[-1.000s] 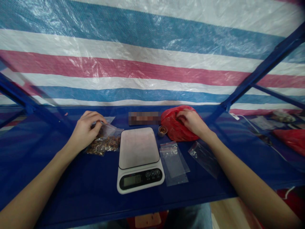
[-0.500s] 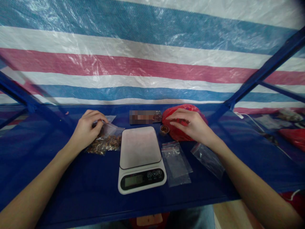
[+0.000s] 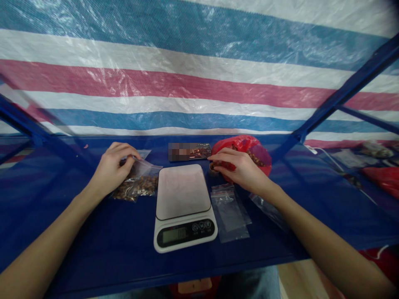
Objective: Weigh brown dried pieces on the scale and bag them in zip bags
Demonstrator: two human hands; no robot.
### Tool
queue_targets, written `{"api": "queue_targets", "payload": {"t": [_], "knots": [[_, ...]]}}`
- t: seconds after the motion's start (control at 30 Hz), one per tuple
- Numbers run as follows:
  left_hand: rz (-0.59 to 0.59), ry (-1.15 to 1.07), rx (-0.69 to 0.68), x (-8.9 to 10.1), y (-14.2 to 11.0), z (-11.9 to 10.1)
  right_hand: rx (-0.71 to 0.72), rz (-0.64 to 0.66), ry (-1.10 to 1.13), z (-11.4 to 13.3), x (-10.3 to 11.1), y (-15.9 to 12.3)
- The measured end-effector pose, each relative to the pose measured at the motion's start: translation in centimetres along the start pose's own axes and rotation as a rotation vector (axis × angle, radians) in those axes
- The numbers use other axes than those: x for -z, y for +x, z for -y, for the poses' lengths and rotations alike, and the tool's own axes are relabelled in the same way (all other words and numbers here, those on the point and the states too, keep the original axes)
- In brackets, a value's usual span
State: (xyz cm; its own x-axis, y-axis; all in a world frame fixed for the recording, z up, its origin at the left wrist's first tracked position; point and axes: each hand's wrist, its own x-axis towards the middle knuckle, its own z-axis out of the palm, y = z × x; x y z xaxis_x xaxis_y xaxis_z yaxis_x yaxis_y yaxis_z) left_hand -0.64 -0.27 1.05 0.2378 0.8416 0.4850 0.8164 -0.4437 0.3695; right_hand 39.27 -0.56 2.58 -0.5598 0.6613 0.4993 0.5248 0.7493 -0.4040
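My left hand [image 3: 112, 169] pinches the top edge of a clear zip bag [image 3: 139, 185] filled with brown pieces, which lies on the blue shelf [image 3: 93, 232] left of a white kitchen scale [image 3: 183, 203]. My right hand [image 3: 241, 169] has its fingers and thumb curled round a small brown cup [image 3: 213, 167], mostly hidden, just behind the scale's right corner. Behind that hand sits an open red plastic bag [image 3: 253, 148] with brown pieces inside.
Empty clear zip bags [image 3: 231, 212] lie right of the scale, and another one [image 3: 268, 209] lies partly under my right forearm. A dark flat packet [image 3: 189, 151] is behind the scale. A striped tarp [image 3: 199, 83] forms the back wall. Blue frame bars [image 3: 330, 104] slant at both sides.
My right hand came out of the red bag and moved left to the small cup. My left hand stayed on the filled bag.
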Motion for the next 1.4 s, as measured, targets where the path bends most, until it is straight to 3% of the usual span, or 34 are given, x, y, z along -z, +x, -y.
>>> {"api": "queue_targets", "payload": {"t": [0.2,0.47,0.63,0.8,0.93,1.1,1.27,1.4], "knots": [[0.036,0.029,0.011,0.2,-0.1,-0.3,-0.074,-0.117,0.065,0.5,0.1,0.0],[0.042,0.040,0.003,0.2,0.0,-0.4,-0.143,-0.171,0.078,0.0,0.2,0.0],[0.041,0.044,-0.009,0.3,0.0,-0.4,-0.186,-0.041,0.059,-1.0,1.3,0.1],[0.036,0.031,-0.016,0.2,-0.1,-0.3,-0.129,0.270,0.133,-0.7,2.4,-0.1],[0.039,0.025,-0.002,0.3,-0.1,-0.4,-0.022,0.433,-0.012,0.7,1.2,-0.4],[0.042,0.026,0.001,0.3,0.0,-0.4,0.046,0.491,-0.263,2.2,-0.7,-0.9],[0.048,0.041,0.015,0.3,0.0,-0.4,0.059,0.448,-0.250,2.2,-0.7,-1.0],[0.047,0.041,0.010,0.3,0.0,-0.5,-0.037,0.155,-0.193,1.7,0.0,-0.8]]}}
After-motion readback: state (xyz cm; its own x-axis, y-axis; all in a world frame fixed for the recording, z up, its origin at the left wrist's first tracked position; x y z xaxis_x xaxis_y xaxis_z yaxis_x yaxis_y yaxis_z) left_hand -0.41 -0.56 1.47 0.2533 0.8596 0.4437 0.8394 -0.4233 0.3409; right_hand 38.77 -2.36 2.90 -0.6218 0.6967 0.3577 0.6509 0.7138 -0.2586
